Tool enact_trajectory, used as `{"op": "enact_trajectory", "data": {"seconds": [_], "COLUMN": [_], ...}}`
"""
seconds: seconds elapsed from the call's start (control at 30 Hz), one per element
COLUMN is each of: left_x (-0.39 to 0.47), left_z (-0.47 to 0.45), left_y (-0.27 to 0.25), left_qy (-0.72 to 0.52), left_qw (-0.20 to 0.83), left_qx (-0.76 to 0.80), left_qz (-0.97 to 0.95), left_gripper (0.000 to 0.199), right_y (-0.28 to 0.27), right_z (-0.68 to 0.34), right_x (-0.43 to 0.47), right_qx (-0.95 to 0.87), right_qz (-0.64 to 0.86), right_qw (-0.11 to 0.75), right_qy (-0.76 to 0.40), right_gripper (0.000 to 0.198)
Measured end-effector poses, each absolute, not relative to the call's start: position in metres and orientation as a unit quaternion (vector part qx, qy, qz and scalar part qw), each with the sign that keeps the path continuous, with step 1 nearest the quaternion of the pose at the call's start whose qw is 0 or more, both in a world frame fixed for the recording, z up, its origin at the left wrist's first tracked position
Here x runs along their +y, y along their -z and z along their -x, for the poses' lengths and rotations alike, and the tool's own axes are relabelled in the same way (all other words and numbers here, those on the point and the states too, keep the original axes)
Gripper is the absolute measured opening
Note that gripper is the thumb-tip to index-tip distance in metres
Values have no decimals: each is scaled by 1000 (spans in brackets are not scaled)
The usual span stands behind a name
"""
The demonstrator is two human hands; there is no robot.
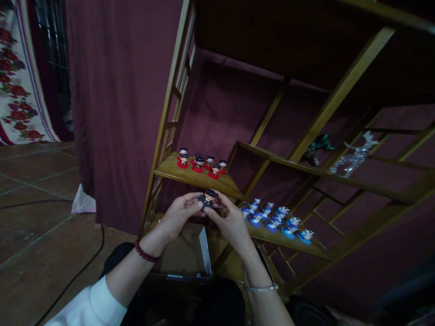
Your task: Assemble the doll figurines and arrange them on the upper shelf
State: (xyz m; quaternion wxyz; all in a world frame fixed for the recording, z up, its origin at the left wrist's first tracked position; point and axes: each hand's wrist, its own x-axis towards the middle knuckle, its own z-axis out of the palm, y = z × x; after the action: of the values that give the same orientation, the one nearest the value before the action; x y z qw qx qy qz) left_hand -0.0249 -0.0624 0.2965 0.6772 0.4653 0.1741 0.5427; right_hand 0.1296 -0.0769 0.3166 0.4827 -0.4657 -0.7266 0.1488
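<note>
Between both hands I hold a small figurine [209, 196] with dark hair buns and a dark round base. My left hand [179, 212] grips it from the left, thumb on the base. From the other side my right hand [231, 222] closes on it, thumb at the base's lower edge. Just beyond, on a wooden shelf [190, 177], several similar figurines [199, 164] on red bases stand grouped. Lower right, another shelf [306, 246] carries rows of blue and purple figurines [273, 222]. Below my hands lies an open box [181, 253], partly covered by my forearms.
A wooden lattice frame [166, 117] rises at the shelf's left end. On a higher shelf [356, 179] are a clear, glassy figure [355, 154] and a dark green ornament [317, 147]. A maroon curtain [118, 113] hangs at left. A black cable [86, 267] crosses the tiled floor [34, 194].
</note>
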Motion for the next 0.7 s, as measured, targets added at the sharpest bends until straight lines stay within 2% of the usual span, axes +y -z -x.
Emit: {"op": "enact_trajectory", "data": {"seconds": [0.43, 0.7], "left_x": [-43, -23], "left_z": [22, 19], "left_y": [-329, -340], "left_qy": [-525, -515], "left_qw": [633, 572], "left_qx": [213, 235], "left_qz": [-527, -593], "left_gripper": [46, 32], "right_y": [-350, -358], "right_z": [-137, -144], "right_x": [-68, -48], "right_qx": [-744, -740], "right_qz": [473, 476], "right_qw": [451, 457], "right_qy": [-141, -127], "right_gripper": [56, 54]}}
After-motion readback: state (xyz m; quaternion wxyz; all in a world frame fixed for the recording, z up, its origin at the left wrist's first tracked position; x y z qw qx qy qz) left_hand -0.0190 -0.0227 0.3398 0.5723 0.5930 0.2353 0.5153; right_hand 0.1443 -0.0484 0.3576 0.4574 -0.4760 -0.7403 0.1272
